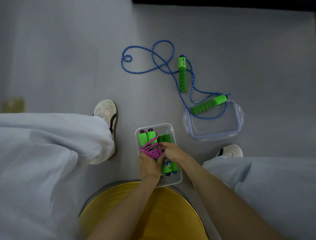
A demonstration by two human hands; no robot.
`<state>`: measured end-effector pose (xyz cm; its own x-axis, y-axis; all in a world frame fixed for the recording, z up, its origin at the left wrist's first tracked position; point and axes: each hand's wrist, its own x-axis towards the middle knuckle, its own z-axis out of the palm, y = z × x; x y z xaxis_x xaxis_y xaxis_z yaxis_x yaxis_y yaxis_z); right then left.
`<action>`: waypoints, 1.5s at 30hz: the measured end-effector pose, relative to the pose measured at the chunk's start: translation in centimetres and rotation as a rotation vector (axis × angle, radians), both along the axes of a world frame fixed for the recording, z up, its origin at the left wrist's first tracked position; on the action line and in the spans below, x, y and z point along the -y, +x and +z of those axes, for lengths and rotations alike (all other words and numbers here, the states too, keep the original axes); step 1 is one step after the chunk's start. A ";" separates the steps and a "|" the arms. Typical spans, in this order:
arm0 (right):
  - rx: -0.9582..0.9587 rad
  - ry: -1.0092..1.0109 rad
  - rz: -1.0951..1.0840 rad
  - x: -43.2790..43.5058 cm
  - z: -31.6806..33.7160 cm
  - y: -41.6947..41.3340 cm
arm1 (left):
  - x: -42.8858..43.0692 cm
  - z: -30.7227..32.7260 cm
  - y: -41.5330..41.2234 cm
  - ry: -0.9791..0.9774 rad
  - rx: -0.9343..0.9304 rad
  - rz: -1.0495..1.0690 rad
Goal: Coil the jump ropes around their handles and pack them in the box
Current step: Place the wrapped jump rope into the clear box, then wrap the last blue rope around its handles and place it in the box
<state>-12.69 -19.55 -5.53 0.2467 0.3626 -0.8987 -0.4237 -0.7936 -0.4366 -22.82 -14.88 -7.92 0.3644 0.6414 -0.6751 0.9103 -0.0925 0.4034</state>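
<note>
Pink jump rope (151, 149), coiled, in left hand (149, 165).

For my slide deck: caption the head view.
Left hand grips coiled pink rope in box, right hand assisting; blue jump rope lies loose.

Dim room, plain grey floor.
You look down on a smooth grey floor (68, 51), weakly lit. A black strip (222, 1) runs along its far edge, right side. A blurred yellow-brown patch (12, 104) sits at its left edge. A round yellow stool seat (136, 214), grey-rimmed, sits at the near edge.
</note>
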 end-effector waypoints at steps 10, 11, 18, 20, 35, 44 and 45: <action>0.023 0.060 0.008 -0.5 -0.5 -0.7 | -1.3 1.0 -0.2 0.225 -0.065 -0.379; 0.019 0.071 0.006 -0.5 -0.4 -0.7 | -1.3 1.0 -0.2 0.248 -0.077 -0.463; 0.125 0.070 0.147 -0.4 -0.3 -0.7 | -2.1 0.3 -0.4 0.260 -0.117 -0.699; 0.102 0.061 0.121 -0.5 -0.3 -0.8 | -2.4 0.0 -0.5 0.249 -0.115 -0.707; 0.267 -0.033 -0.032 -1.3 0.6 1.2 | -8.0 1.5 3.5 0.077 -0.155 -1.061; 0.386 -0.173 -0.230 0.5 -0.1 9.4 | -8.4 3.5 13.6 0.309 -0.027 -1.171; 0.380 -0.195 -0.250 1.0 -0.6 10.4 | -8.2 3.4 15.1 0.300 -0.036 -1.163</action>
